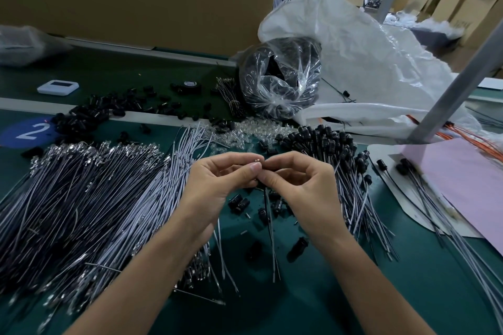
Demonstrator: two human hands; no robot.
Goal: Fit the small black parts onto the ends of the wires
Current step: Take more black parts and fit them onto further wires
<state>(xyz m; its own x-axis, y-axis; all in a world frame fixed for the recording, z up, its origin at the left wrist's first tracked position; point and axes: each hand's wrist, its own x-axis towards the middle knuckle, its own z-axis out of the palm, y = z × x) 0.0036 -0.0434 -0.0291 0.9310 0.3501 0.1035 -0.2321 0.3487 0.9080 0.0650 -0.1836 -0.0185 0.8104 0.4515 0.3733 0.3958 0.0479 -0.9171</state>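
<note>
Centrally, just to the right of the heap of unfinished wires (81, 198) on the green work mat (353, 294), the left hand (223, 179) and right hand (296, 185) meet fingertip to fingertip. Both are curled and pinch the top end of one thin wire (270, 226), which hangs straight down from them towards the viewer. A small metal terminal (257, 162) glints where the thumbs meet; whether a black part sits between the fingers is hidden. Loose black parts (239, 202) lie on the mat right of the heap, under the hands. Farther right of the heap lies a spread of wires with black caps (326, 144). Beyond the heap's far-right corner is a scatter of clear LEDs (239, 133), and behind that a clear plastic bag of black parts (280, 79) rests against a white woven sack (367, 49). Behind the heap more black parts (95, 114) are strewn beside a blue "2" sticker (30, 130).
</note>
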